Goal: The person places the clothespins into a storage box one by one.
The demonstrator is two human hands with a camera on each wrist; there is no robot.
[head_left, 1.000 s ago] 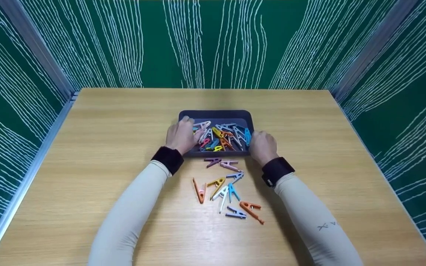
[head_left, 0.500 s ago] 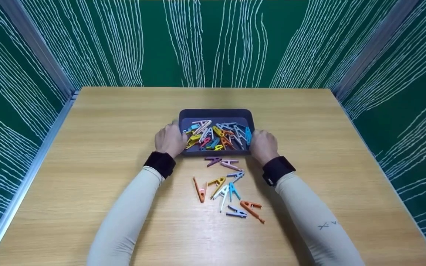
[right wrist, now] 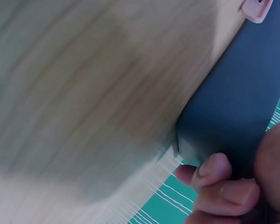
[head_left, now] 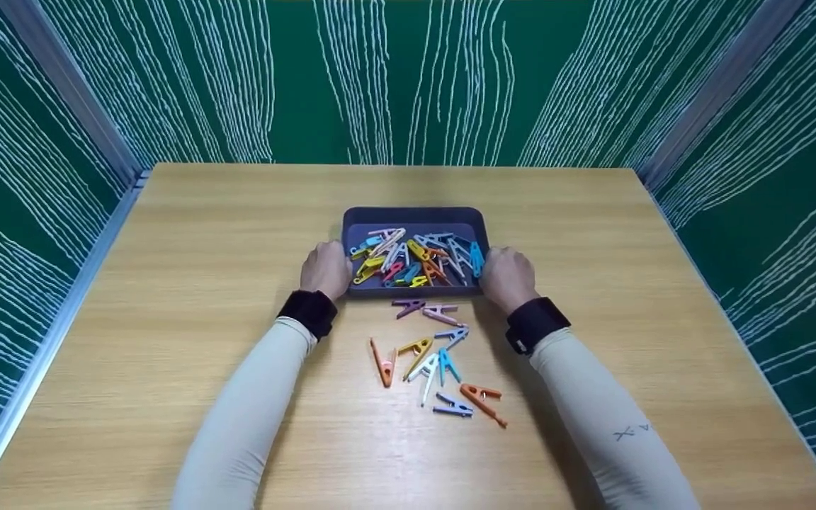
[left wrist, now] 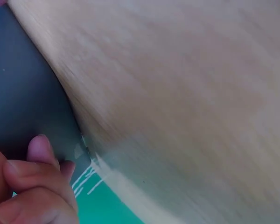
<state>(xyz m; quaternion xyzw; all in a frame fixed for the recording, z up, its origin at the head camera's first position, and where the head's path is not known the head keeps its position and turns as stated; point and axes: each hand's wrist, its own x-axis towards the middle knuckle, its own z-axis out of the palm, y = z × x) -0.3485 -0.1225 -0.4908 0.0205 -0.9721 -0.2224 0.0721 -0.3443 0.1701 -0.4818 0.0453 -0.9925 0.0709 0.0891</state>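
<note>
A dark grey tray (head_left: 414,214) holds a heap of coloured clothespins (head_left: 408,261) in the head view. My left hand (head_left: 326,270) grips its left side, with curled fingers (left wrist: 39,175) against the outer wall in the left wrist view. On the opposite side my right hand (head_left: 509,276) grips the tray likewise, its bent fingers (right wrist: 226,196) at the wall in the right wrist view. Both thumbs are hard to make out in the head view. A light blue clothespin (head_left: 477,260) leans at the right wall, close to the right hand.
Several loose clothespins lie in front of the tray, among them a purple one (head_left: 408,307), a yellow one (head_left: 417,347) and an orange one (head_left: 481,402). The wooden table (head_left: 132,368) is bounded by green panels (head_left: 309,85) with white lines.
My left hand has drawn back leftward from the clothespins inside and now holds the tray's left side, uncovering yellow and blue clothespins. The right hand keeps its place.
</note>
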